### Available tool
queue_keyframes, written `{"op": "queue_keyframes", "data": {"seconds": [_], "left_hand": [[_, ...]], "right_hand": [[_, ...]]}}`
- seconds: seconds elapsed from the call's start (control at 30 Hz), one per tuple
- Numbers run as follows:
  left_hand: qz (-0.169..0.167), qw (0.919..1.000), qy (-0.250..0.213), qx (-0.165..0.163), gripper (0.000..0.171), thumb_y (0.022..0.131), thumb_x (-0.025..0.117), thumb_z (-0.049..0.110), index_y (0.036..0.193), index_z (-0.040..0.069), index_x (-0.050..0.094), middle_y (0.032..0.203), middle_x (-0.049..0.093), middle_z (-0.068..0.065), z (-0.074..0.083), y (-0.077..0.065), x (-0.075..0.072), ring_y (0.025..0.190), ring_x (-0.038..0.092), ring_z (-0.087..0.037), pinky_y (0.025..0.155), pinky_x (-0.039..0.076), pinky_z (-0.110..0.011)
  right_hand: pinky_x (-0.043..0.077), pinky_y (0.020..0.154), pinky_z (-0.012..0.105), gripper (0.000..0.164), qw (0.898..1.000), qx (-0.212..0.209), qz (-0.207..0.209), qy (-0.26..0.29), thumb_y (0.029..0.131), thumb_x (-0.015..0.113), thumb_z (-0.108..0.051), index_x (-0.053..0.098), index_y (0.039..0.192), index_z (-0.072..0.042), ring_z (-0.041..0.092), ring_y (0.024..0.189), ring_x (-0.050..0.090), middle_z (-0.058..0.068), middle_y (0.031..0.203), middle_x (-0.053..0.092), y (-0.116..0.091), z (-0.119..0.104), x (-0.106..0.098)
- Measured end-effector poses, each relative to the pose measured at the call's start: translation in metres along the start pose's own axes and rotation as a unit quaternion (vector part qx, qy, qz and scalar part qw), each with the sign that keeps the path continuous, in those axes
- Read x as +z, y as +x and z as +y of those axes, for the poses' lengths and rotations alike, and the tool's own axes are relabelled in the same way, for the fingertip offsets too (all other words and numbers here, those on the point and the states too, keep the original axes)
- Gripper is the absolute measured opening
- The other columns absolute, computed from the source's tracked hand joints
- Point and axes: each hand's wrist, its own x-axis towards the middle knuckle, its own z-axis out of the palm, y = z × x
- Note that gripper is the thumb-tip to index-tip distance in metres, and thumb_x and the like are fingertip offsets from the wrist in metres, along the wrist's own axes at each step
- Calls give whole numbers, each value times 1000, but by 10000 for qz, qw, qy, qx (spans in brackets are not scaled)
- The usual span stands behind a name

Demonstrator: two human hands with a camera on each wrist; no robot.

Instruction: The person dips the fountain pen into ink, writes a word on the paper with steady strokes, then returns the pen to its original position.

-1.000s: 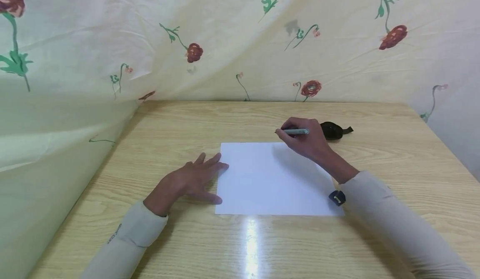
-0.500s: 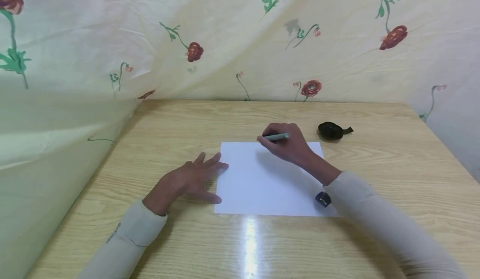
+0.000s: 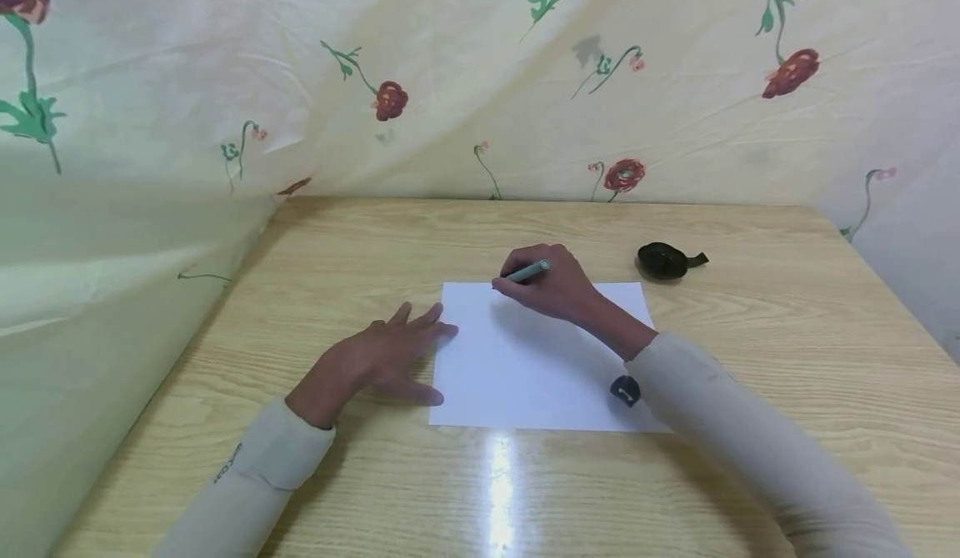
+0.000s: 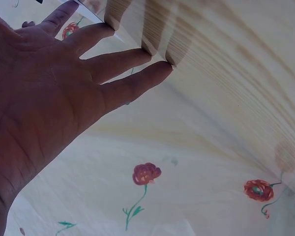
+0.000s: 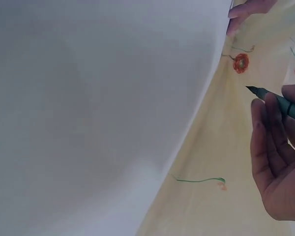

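Right hand pinches a slim grey-green pen near the far edge of a white rectangular paper sheet; left hand lies spread at its left edge.

Spread left fingers on wood-grained tabletop

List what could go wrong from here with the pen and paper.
The right hand holds the pen uncapped near the far edge of the paper; a stroke might stray onto the table.

The left hand reaches only the paper's left edge, so the sheet could swivel.
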Motion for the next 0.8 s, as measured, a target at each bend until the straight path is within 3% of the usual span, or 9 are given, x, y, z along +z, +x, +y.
{"op": "queue_keyframes", "data": {"seconds": [0.33,0.8], "left_hand": [[-25,10000,74,-30,93,80,77,56,157,28,32,167,10,-4,3,0,-3,150,2,-44,109,23,-69],[-7,9998,179,-2,93,81,76,56,157,27,31,167,11,-5,3,1,-1,149,4,-45,110,23,-68]], "right_hand": [[50,58,30,9,9970,502,-591,-35,86,79,-22,78,82,-13,13,64,61,-5,76,72,4,1,9],[51,63,29,8,9950,420,-899,-122,85,80,-23,78,83,-15,11,69,63,-7,77,72,7,0,17]]}}
